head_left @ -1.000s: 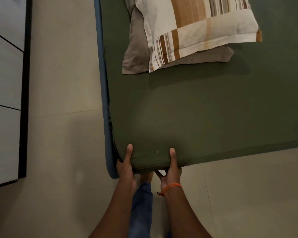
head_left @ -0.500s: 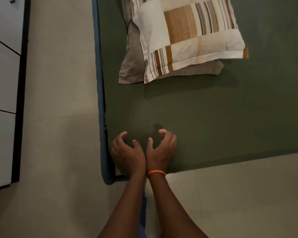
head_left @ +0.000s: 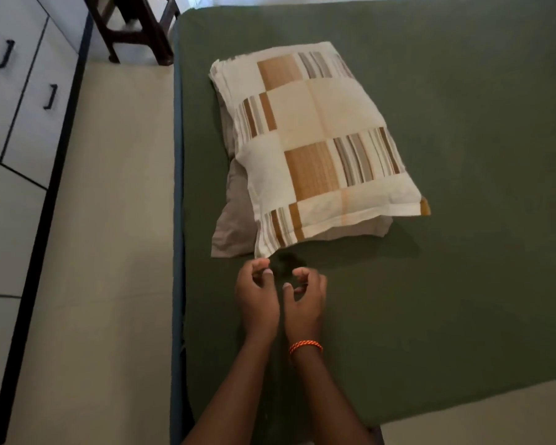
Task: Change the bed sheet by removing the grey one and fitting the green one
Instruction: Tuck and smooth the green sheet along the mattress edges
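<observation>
Hands have left the mattress corner: a second ago my fingers were hooked over the near edge, tucking the green sheet [head_left: 430, 284] under; now both hands are raised above the bed surface, near the lower corner of the patterned pillow [head_left: 318, 149]. My left hand [head_left: 257, 300] is loosely curled and holds nothing, though its fingertips sit just beside the pillowcase corner. My right hand [head_left: 304, 303], with the orange bracelet [head_left: 305, 346] at the wrist, is likewise half curled and empty. The green sheet lies flat and smooth over the mattress, wrapped down the near edge. No grey sheet is visible. I judge the fitting at this corner complete; the next step probably concerns the pillow or the remaining corners.
</observation>
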Available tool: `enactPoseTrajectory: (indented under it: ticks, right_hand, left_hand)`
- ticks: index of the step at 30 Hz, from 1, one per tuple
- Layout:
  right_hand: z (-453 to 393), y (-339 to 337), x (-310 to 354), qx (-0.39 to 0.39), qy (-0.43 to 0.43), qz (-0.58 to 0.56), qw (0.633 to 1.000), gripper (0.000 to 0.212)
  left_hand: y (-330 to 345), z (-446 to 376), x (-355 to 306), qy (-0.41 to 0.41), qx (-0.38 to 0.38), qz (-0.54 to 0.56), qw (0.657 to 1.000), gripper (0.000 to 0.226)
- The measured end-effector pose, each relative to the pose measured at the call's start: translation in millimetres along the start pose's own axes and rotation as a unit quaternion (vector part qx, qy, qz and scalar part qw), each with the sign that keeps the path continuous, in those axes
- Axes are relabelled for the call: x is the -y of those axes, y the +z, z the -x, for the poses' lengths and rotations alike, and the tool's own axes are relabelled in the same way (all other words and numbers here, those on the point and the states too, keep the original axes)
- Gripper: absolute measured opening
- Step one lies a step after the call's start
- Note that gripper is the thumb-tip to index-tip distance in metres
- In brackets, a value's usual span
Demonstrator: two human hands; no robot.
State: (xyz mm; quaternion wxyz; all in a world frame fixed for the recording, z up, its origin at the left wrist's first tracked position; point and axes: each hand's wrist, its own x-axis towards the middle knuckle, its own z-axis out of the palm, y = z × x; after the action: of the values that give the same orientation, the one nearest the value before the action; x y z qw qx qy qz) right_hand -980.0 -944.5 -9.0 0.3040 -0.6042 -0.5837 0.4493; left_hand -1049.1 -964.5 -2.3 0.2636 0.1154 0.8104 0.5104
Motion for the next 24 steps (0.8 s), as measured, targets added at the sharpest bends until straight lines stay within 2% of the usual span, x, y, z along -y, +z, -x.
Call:
enactPoseTrajectory:
  ticks: [3, 7, 9, 12, 16, 19, 21, 22, 24]
  right_hand:
    - [-59, -8, 17, -0.018, -0.040, 0.017, 0.999, 0.026]
    - [-160, -37, 44, -0.130, -0.126, 0.098, 0.979, 0.022]
    - [-216, -53, 61, -0.160, -0.151, 0.129, 0.967, 0.028]
    - [-291, -63, 73, -0.142, -0.155, 0.197, 0.958, 0.052]
    - [-370, -62, 77, -0.050, -0.079, 0.241, 0.966, 0.101]
    - [-410, -62, 78, 0.042, -0.014, 0.207, 0.977, 0.123]
    - [-427, -64, 76, 0.076, 0.021, 0.199, 0.977, 0.126]
    - [-432, -66, 75, 0.085, 0.034, 0.191, 0.977, 0.122]
    - [-435, -75, 76, 0.099, 0.028, 0.174, 0.979, 0.095]
  left_hand:
    - [35, -40, -33, 0.049, -0.021, 0.005, 0.999, 0.032]
    - [87, -100, -74, 0.049, -0.010, -0.044, 0.998, 0.079]
    - [117, -126, -95, 0.031, -0.033, -0.099, 0.994, 0.092]
    - [151, -154, -123, -0.009, -0.095, -0.144, 0.985, 0.105]
    - [177, -188, -141, -0.092, -0.166, -0.115, 0.975, 0.121]
    - [192, -195, -149, -0.109, -0.197, -0.092, 0.970, 0.118]
    - [200, -189, -157, -0.099, -0.213, -0.079, 0.969, 0.102]
    - [202, -185, -162, -0.097, -0.212, -0.061, 0.970, 0.088]
    - [204, -174, -170, -0.090, -0.203, -0.018, 0.975, 0.053]
